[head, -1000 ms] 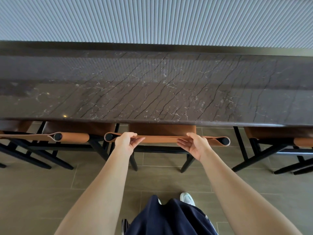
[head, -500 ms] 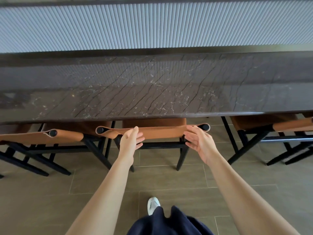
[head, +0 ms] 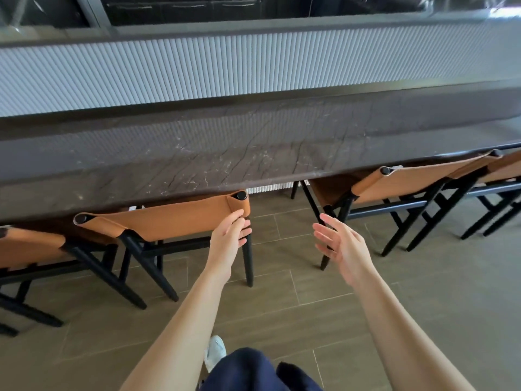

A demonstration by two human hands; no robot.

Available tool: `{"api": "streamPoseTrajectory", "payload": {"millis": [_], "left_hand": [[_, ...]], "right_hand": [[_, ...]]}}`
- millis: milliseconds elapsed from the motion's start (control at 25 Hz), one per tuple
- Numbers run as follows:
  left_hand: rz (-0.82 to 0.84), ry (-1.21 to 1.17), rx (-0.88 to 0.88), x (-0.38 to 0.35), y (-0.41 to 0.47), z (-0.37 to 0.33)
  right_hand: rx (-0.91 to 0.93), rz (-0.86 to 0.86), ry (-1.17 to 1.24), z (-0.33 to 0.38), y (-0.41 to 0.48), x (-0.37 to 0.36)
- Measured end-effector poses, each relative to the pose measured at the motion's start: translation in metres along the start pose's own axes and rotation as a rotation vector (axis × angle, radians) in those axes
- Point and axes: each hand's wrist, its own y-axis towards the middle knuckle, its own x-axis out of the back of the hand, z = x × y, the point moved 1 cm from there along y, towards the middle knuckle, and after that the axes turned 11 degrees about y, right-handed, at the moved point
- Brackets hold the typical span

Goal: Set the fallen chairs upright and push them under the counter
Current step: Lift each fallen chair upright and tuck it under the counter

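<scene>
The tan chair point(head: 169, 218) stands upright, tucked under the dark stone counter point(head: 197, 153), with its back running along the edge. The left hand point(head: 229, 235) is loose and open at the back's right corner. The right hand point(head: 338, 244) is open in the air, nearer the next chair point(head: 408, 182) to the right. The tiled floor point(head: 282, 306) is brown.

Left hand point(head: 229, 235) and right hand point(head: 341, 244) hover open by the tucked-in chair point(head: 169, 221).
</scene>
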Motion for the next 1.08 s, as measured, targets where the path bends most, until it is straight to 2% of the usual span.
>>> {"api": "streamPoseTrajectory", "payload": {"millis": [400,680,1080], "left_hand": [[0.227,0.084,-0.063,-0.146,-0.005,-0.033],[0.412,0.120,-0.030,-0.238,0.048,-0.062],[0.537,0.182,-0.002,-0.347,0.103,-0.081]], "right_hand": [[0.103,-0.161,0.108,0.043,-0.012,0.124],[0.159,-0.315,0.189,0.098,0.036,0.169],[0.120,-0.432,0.297,0.139,0.089,0.217]]}}
